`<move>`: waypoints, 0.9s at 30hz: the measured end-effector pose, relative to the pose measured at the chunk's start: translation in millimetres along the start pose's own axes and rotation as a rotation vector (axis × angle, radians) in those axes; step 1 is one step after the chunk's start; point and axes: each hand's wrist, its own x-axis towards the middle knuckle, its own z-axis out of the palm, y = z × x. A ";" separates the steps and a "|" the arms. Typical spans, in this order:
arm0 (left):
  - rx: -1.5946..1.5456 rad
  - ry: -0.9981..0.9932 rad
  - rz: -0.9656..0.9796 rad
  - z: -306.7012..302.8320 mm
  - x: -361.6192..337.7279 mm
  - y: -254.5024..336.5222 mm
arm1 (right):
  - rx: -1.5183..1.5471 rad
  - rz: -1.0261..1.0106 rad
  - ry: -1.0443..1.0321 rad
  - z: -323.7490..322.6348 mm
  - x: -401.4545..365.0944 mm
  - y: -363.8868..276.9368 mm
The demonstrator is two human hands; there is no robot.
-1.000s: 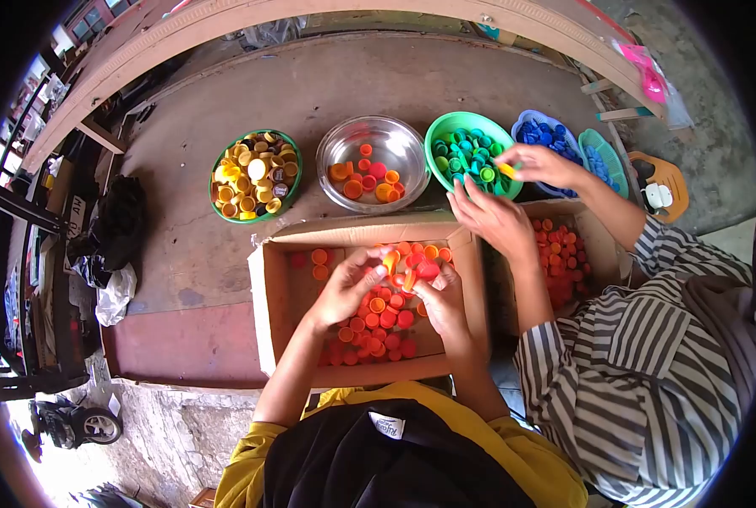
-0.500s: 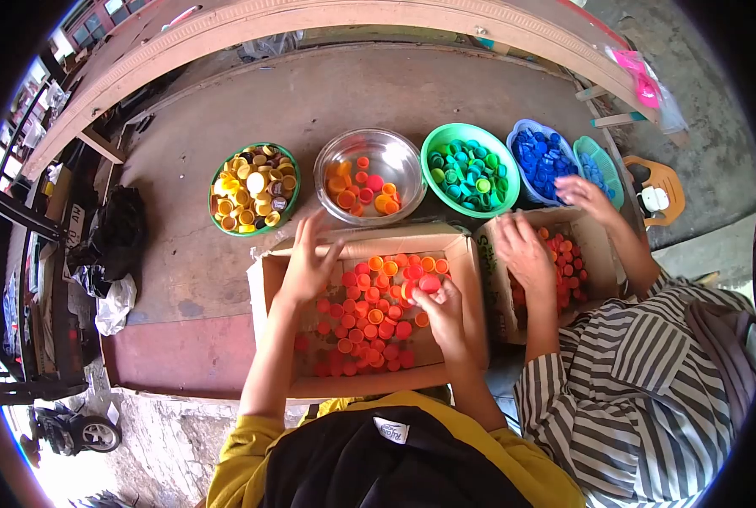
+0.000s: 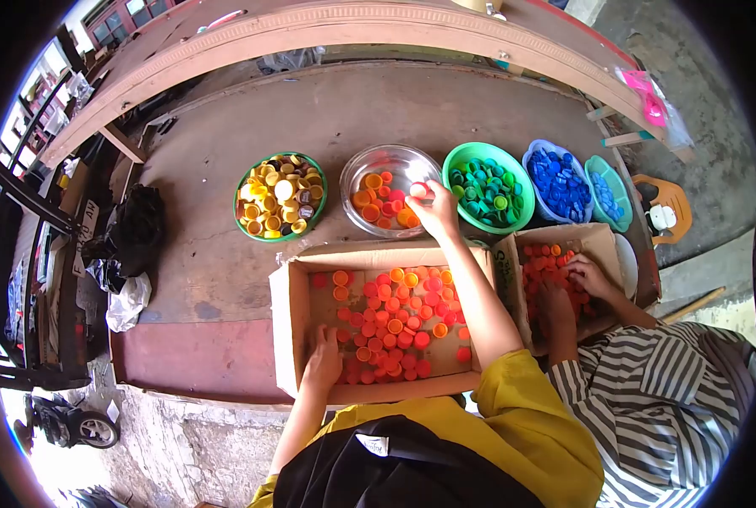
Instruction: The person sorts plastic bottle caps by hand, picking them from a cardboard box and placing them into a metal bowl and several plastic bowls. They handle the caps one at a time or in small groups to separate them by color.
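My right hand (image 3: pixel 437 212) is over the right rim of a steel bowl (image 3: pixel 354 156), its fingers closed on a red bottle cap (image 3: pixel 419 190). Orange and red caps (image 3: pixel 371 212) lie in that bowl. Below it, a cardboard box (image 3: pixel 284 326) holds many red and orange bottle caps (image 3: pixel 395 326) spread over its bottom. My left hand (image 3: pixel 321 362) is inside the box at its left side, fingers apart and reaching to the edge of the caps. Whether its fingertips touch a cap cannot be made out.
A green basket of yellow caps (image 3: pixel 280 195) stands left of the bowl. To the right are green caps (image 3: pixel 488 190), dark blue caps (image 3: pixel 557 184) and light blue caps (image 3: pixel 608 199) in basins. A co-worker's hands (image 3: pixel 589 278) work in a smaller cardboard box (image 3: pixel 602 240). A wooden beam (image 3: pixel 352 30) crosses the back.
My right hand has moved up from the box to the steel bowl with a cap. My left hand has lowered to the box's left side. The co-worker's hands went down into their box.
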 end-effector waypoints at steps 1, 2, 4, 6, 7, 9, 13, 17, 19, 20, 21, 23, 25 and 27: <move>0.058 -0.008 -0.013 6.8 2.0 -6.2 | 0.031 -0.086 0.052 0.8 4.0 -5.5; 0.115 -0.019 -0.026 15.5 3.1 -13.6 | 0.025 -0.014 0.004 -2.7 6.7 -9.5; 0.376 -0.123 -0.032 16.0 3.3 -9.0 | -0.077 -0.043 -0.020 -8.9 5.9 -18.7; 0.786 -0.306 -0.014 12.2 8.0 -0.8 | -0.267 -0.248 0.029 -10.2 1.9 -16.0; 0.757 -0.208 -0.028 15.9 11.4 -3.8 | -0.215 -0.254 0.062 -11.0 -1.7 -19.0; 0.694 -0.039 -0.066 34.0 8.2 -17.5 | -0.113 -0.242 0.111 -16.4 -27.2 -28.4; 0.732 -0.178 -0.016 43.7 13.1 -34.5 | 0.113 -0.077 -0.145 -47.6 -91.3 -37.3; 0.666 -0.259 0.151 14.8 16.5 -25.7 | -0.239 0.099 -0.437 -84.1 -151.9 -13.1; 0.482 -0.295 0.153 -1.1 18.4 -11.9 | -0.865 -0.096 -0.470 -92.2 -185.1 0.1; 0.396 -0.311 0.132 -3.4 22.2 -10.4 | -0.984 0.168 -0.829 -92.1 -189.0 3.9; 0.309 -0.329 0.105 -8.3 23.4 -5.7 | -0.975 0.322 -0.974 -86.7 -195.0 5.6; 0.141 -0.309 0.156 -20.5 27.5 7.1 | -1.027 0.304 -1.123 -79.8 -208.1 5.9; -0.025 -0.309 0.209 -35.2 38.9 24.2 | -1.046 0.364 -0.992 -71.7 -222.3 17.6; -0.189 -0.330 0.261 -48.4 57.4 40.1 | -1.049 0.396 -0.942 -66.4 -227.1 27.1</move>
